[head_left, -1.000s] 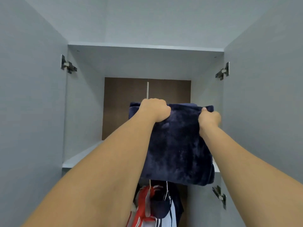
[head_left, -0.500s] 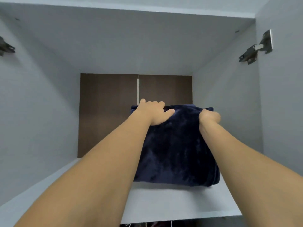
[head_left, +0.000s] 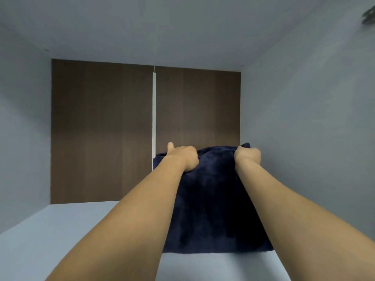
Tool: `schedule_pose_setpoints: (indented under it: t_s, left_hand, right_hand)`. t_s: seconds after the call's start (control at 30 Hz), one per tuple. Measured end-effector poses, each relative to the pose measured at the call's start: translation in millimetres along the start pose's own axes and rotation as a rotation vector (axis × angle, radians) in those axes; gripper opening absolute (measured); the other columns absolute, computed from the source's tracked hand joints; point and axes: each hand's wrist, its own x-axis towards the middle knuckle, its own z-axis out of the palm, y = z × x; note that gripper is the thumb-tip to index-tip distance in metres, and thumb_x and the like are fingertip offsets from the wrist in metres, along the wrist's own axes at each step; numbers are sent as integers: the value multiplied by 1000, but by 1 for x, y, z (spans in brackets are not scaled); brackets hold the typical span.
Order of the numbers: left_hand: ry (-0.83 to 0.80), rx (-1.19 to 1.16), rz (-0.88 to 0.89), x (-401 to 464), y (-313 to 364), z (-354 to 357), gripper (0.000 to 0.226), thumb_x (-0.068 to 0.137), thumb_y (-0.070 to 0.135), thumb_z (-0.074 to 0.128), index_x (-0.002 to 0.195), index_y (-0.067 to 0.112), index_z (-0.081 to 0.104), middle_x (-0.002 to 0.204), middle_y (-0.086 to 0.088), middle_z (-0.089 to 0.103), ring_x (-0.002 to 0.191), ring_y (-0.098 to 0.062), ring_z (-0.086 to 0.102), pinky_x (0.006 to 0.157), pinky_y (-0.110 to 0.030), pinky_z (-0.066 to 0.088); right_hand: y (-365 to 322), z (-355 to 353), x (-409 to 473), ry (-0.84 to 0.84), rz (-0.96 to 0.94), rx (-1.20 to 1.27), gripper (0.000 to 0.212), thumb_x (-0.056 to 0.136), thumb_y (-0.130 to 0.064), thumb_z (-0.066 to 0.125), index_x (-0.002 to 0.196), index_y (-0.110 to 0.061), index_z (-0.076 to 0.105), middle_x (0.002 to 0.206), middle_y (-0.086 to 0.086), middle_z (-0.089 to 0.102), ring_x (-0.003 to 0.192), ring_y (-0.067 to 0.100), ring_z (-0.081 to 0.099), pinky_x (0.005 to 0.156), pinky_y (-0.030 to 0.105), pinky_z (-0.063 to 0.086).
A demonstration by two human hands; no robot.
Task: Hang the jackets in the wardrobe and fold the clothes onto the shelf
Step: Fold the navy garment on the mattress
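Both arms have pushed deeper into the wardrobe since a moment ago, and the folded dark blue garment (head_left: 215, 199) now sits further back on the shelf (head_left: 60, 230), its far edge close to the brown back panel (head_left: 101, 128). The door hinges that showed at the sides before have all but slipped out of sight, with only a dark blur left at the top right corner.

On the left, the pale grey side wall (head_left: 22, 128) meets the shelf, which stretches bare toward the back. A thin white strip (head_left: 154, 118) runs down the middle of the brown panel, ending just behind the garment's left corner.

The left hand (head_left: 182, 156) rests on the garment's far left end, fingers curled down into the plush fabric and gripping it, thumb sticking up. The garment lies flat on the shelf between the two forearms, toward the right side of the compartment. The right hand (head_left: 248, 156) is bunched round the far right corner, clutching the cloth. Beyond it stands the grey right wall (head_left: 304, 128).
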Motion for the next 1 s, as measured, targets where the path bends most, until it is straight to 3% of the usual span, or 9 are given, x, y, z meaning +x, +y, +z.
schedule_pose_setpoints:
  t_s: [0.07,0.17,0.33,0.47,0.57,0.67,0.77,0.83,1.0]
  left_hand:
    - [-8,-19,-10,19,-1,17,26,100,16,31,81,20,49,80,2,55,92,-26,53,114,-51,11]
    - [-11,-61,-2,47,-2,42,23,99,17,34,85,19,52,81,2,55,91,-26,52,112,-51,16]
    - [-75,-101,-11,81,0,92,15,100,24,41,91,17,51,111,-7,63,109,-30,55,107,-45,23]
    - [-148,-153,-69,97,0,127,15,100,21,42,104,15,55,122,-11,61,114,-31,54,105,-41,29]
    - [-152,-195,-85,110,4,137,21,101,23,43,112,11,57,123,-11,60,115,-31,53,101,-40,32]
    - [-166,-210,-85,124,10,154,13,101,23,43,99,14,53,119,-10,61,111,-30,54,98,-39,32]
    - [-142,-221,-80,130,13,165,18,100,25,42,89,16,52,107,-7,63,94,-26,51,96,-39,31]
    - [-113,-202,-80,128,12,162,20,100,24,42,85,18,53,104,-5,64,90,-23,50,98,-40,30]
    - [-111,-315,-102,124,14,136,29,90,20,40,107,15,63,117,-4,61,109,-29,55,105,-42,34]
  right_hand:
    - [8,8,11,13,-26,-67,28,99,-25,52,117,-5,59,122,17,63,110,38,59,89,38,45]
    - [19,18,26,61,-93,-140,27,101,-29,49,117,-8,57,122,16,62,112,38,58,83,36,42]
    - [31,44,49,40,-375,-344,27,102,-27,47,121,-10,53,122,16,62,112,36,58,83,38,43]
    - [55,64,69,-53,-557,-622,55,93,-18,54,144,-12,34,142,16,39,127,35,41,105,42,33]
    - [57,66,77,-127,-635,-863,52,89,-20,55,139,-12,44,147,14,28,131,33,33,112,39,24]
    - [37,59,74,-340,-586,-1121,44,93,-27,47,134,-11,52,147,13,29,130,33,35,111,40,26]
    - [35,45,70,-554,-496,-1196,46,101,-27,36,141,-8,46,149,15,38,132,35,40,112,43,30]
    - [50,36,69,-625,-440,-1255,43,105,-22,32,141,-4,45,148,17,42,134,35,42,111,37,33]
    - [80,30,72,-647,-325,-1208,40,106,-15,30,140,1,43,144,21,45,134,35,42,106,36,35]
